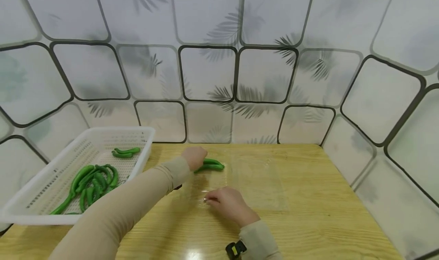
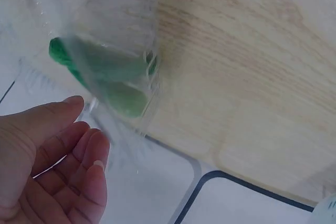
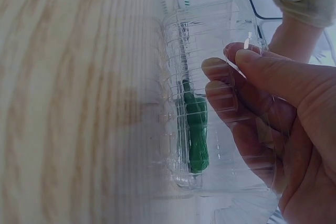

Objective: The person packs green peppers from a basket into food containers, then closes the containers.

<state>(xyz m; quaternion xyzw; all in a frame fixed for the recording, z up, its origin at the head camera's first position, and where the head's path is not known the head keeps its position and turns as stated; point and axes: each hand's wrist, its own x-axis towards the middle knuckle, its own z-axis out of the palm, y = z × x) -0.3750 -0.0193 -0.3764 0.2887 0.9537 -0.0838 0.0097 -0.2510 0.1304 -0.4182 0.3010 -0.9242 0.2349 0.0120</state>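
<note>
A clear plastic clamshell box (image 3: 181, 182) lies on the table with its transparent lid (image 1: 257, 183) folded out to the right. Green peppers (image 1: 212, 164) rest inside it, toward the far side. With thumb and fingers my right hand (image 1: 228, 204) pinches the box's near edge. My left hand (image 1: 194, 158) is at the far left of the box, just beside the peppers. In the left wrist view its fingers (image 2: 86, 182) are loosely curled, thumb apart from them, near the plastic edge; nothing shows between them.
A white perforated basket (image 1: 145, 149) stands on the left, holding a pile of green peppers (image 1: 96, 183) and a few more (image 1: 125, 152) near its back. Behind the wooden table (image 1: 315, 222) rises a patterned wall (image 1: 209, 73).
</note>
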